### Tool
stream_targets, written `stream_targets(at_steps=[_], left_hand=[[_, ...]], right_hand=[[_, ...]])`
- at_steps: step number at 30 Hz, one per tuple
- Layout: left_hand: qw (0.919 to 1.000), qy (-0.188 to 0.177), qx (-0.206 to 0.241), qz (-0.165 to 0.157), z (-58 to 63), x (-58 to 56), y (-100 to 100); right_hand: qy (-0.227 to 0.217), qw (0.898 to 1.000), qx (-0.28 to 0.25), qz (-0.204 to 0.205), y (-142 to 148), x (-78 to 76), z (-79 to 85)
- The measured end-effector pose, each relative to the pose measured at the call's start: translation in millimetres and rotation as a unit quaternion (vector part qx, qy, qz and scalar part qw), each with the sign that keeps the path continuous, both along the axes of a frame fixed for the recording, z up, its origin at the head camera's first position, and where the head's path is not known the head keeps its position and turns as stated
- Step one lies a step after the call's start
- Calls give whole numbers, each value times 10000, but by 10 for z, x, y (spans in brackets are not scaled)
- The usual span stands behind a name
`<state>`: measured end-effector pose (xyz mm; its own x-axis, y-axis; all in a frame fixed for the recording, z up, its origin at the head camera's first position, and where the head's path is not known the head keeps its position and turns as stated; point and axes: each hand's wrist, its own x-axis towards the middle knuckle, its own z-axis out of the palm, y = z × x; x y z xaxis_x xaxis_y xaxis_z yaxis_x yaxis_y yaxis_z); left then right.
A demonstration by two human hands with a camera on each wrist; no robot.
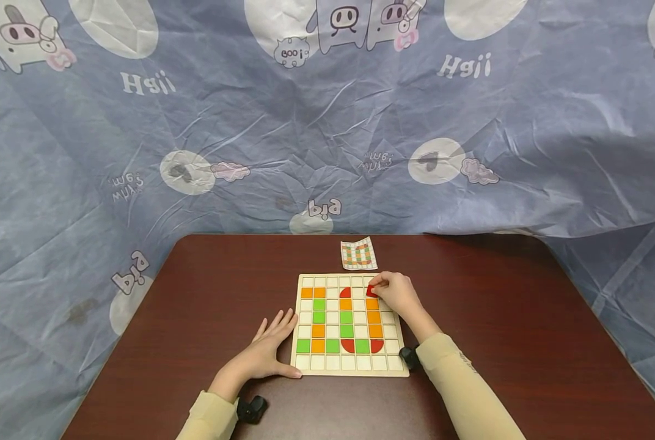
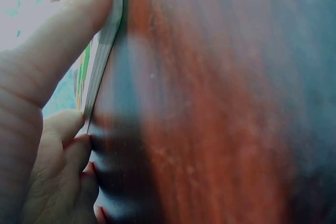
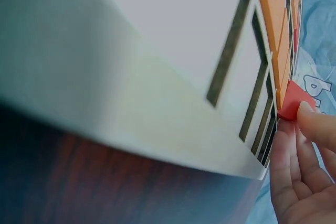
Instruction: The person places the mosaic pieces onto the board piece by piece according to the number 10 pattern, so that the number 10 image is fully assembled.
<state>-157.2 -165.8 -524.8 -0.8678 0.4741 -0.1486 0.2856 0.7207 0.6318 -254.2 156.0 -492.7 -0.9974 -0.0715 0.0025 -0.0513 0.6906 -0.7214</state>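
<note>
A square wooden grid board lies flat on the table, with orange, green and red tiles set in several of its cells. My right hand pinches a red tile between thumb and fingers, over the upper right of the board. In the head view that red tile sits just above the column of orange tiles. My left hand lies at the board's left edge with its fingers spread, thumb near the front left corner. The left wrist view shows its thumb along the board's side.
A small paper card with a printed coloured grid pattern lies behind the board. The dark red wooden table reaches back to a blue patterned cloth. Black wrist devices sit at both sleeves.
</note>
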Motion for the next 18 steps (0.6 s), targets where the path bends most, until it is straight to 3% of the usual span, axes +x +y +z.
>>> stream_targets(at_steps=[18], left_hand=[[10000,-14,-51,-4,7,11,8]], right_hand=[[350,9940,1007,262,-82,38,27]])
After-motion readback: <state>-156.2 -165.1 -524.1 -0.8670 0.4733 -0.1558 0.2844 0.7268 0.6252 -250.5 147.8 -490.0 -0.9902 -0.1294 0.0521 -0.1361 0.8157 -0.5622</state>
